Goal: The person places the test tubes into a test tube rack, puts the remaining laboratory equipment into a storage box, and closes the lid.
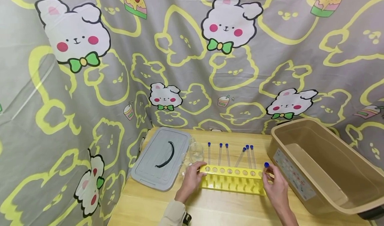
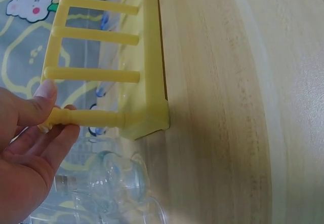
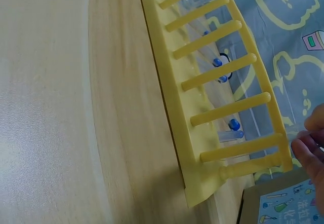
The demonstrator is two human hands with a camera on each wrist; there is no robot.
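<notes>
Okay, left hand [image 1: 193,177] pinches the standing yellow rack [image 1: 226,174]; right hand [image 1: 276,185], I can't tell. Six blue-capped tubes [image 1: 220,153] lie unracked toward tabletop's [image 1: 234,212] far edge.

A bright yellow test-tube rack [image 1: 233,175] stands upright on a pale wooden tabletop [image 1: 222,207] — long and narrow, running left to right. Its flat top bar has a single row of round holes; below, a line of slim upright pegs rises along the front of its long base.
</notes>
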